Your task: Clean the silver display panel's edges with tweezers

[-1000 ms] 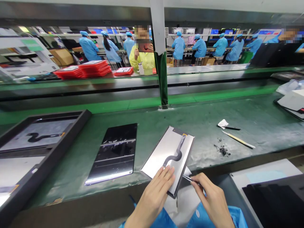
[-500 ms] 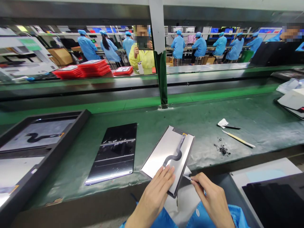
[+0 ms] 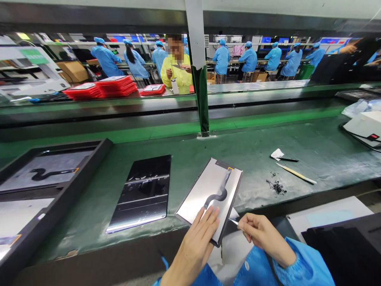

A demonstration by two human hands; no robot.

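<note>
A display panel (image 3: 190, 198) with a silver back and a curved black flex cable (image 3: 222, 193) lies aslant, its near corner jutting past the bench edge. My left hand (image 3: 195, 242) rests flat on the near part of this panel, fingers stretched out over the lower end of the cable; the thumb is hidden. Beside the panel's right edge, my right hand (image 3: 262, 234) pinches a thin pointed metal tool (image 3: 233, 221), its tip at that edge. A white scrap (image 3: 234, 213) shows partly from under the panel.
Left of the panel lies a glossy black screen (image 3: 143, 190), then a dark tray (image 3: 80, 186) with more panels. To the right are black scraps (image 3: 276, 186), a yellow-handled tool (image 3: 296, 173) and a black stick (image 3: 288, 159). A green post (image 3: 202, 99) stands ahead.
My right hand has turned slightly, and its forearm has swung out to the right, with the tool still at the panel's edge. The left hand has stayed on the panel.
</note>
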